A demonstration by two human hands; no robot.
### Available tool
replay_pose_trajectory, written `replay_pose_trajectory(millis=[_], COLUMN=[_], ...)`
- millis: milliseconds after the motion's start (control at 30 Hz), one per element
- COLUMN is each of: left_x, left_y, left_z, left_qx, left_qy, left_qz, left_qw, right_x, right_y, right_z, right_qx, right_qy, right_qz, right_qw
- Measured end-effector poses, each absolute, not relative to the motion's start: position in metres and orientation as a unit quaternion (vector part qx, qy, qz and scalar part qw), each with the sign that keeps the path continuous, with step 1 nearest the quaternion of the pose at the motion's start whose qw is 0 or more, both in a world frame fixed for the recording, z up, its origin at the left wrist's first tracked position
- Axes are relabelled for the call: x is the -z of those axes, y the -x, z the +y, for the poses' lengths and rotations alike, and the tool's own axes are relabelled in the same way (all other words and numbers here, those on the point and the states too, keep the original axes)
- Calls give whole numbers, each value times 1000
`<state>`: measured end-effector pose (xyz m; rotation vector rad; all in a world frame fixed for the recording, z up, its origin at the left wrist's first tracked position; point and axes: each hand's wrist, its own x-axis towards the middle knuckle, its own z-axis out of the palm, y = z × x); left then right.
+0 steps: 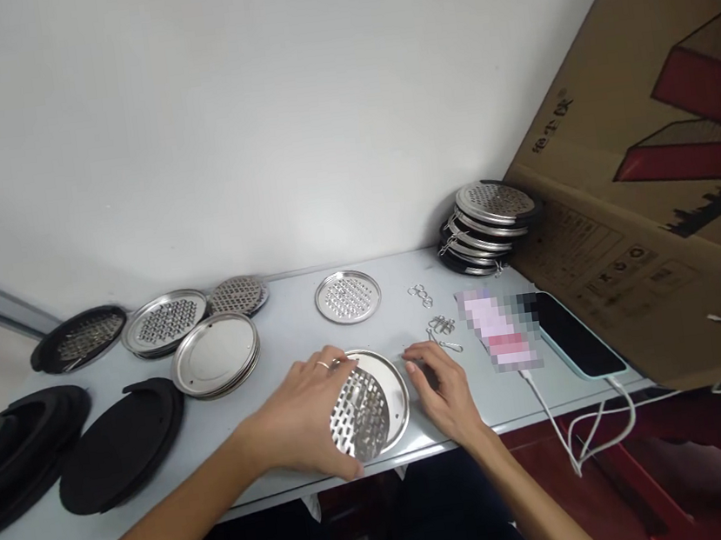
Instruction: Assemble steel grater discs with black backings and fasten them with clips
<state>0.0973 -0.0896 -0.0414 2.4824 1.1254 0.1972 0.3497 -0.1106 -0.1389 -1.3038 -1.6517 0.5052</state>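
My left hand (309,412) grips a round metal grater disc (359,410) by its edge, thumb near the table's front edge and fingers at the far side. The disc is over a shiny round metal plate (395,401) with a raised rim, covering its left part. Whether the two touch, I cannot tell. Just right of the plate, my right hand (445,391) rests with fingers loosely bent and apart, nothing visible in them. Beyond them lies another grater disc in a rimmed plate (348,297). Small metal clips (442,330) and wire rings (421,296) lie past my right hand.
At left are black round holders (120,448), stacked plain plates (215,353), and grater discs (166,322). A stack of assembled graters (492,223) stands at back right beside a cardboard box (644,226). A phone (579,335) with white cables (580,453) lies at right.
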Motion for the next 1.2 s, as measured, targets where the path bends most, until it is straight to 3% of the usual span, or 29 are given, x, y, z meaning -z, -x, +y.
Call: replay_pose_trajectory(millis=[633,900,1200], left_x=[78,87,101], left_y=[-113,-111,-77], left_z=[-81,-80,-110], left_qx=[-39,-75,-141], left_qy=[-863,-864,-849], left_qz=[412,412,475], left_qw=[291,280,185], right_x=[136,137,131], right_y=[-350,-349,-344], right_z=[-110,-108,-115], right_qx=[-221,-223,-149], right_qy=[532,538,506], right_qz=[-657,-665,-783], right_qw=[485,467,330])
